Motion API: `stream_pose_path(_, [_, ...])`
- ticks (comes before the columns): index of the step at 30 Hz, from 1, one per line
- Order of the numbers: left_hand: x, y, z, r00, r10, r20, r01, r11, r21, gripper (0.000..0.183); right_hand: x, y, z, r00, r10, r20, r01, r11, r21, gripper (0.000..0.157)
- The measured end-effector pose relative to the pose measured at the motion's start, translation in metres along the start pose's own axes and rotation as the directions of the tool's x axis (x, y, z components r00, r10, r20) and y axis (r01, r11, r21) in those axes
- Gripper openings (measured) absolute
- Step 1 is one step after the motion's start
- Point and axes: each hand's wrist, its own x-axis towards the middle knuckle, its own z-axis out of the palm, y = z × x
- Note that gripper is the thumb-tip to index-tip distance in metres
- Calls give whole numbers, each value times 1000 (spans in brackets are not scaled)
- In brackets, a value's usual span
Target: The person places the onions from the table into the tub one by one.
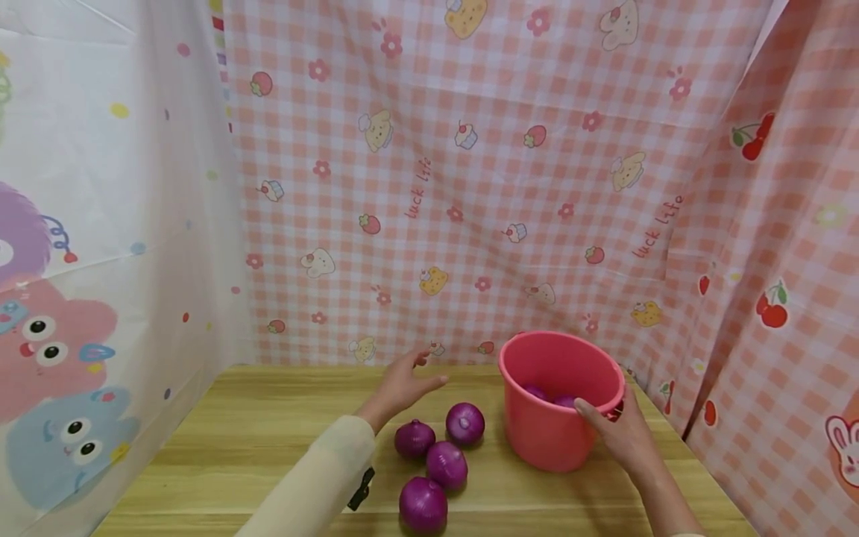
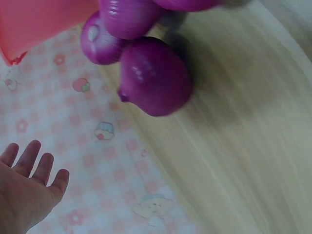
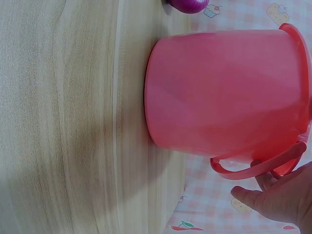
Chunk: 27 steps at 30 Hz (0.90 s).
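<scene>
A pink bucket (image 1: 546,429) stands upright on the right of the table, with purple onions (image 1: 565,401) partly visible inside. My right hand (image 1: 624,432) holds its right rim, the thumb over the edge and the other fingers outside, by the bucket's handle (image 3: 263,165). Left of the bucket, several purple onions (image 1: 447,465) sit in a loose cluster on the wood. My left hand (image 1: 403,384) is held out behind and left of that cluster, fingers spread and nothing in them. In the left wrist view the same hand (image 2: 31,190) appears apart from the onions (image 2: 155,77).
The wood-grain table (image 1: 268,432) ends at a pink checked curtain (image 1: 429,224) behind it. Another printed curtain (image 1: 792,298) hangs close on the right, and a white cartoon sheet (image 1: 154,261) on the left. A black strap (image 1: 361,489) shows beside the left sleeve.
</scene>
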Motion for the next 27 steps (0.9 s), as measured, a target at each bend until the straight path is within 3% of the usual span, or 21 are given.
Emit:
stream_pose_path(13, [-24, -39, -14, 995, -94, 35, 94, 996, 8, 78, -1, -1, 0, 1000, 4, -3, -4, 1000, 3, 103])
stream_pose_path(27, [-48, -64, -8, 980, -184, 78, 182, 983, 33, 79, -1, -3, 0, 1000, 7, -4, -7, 1000, 0, 107])
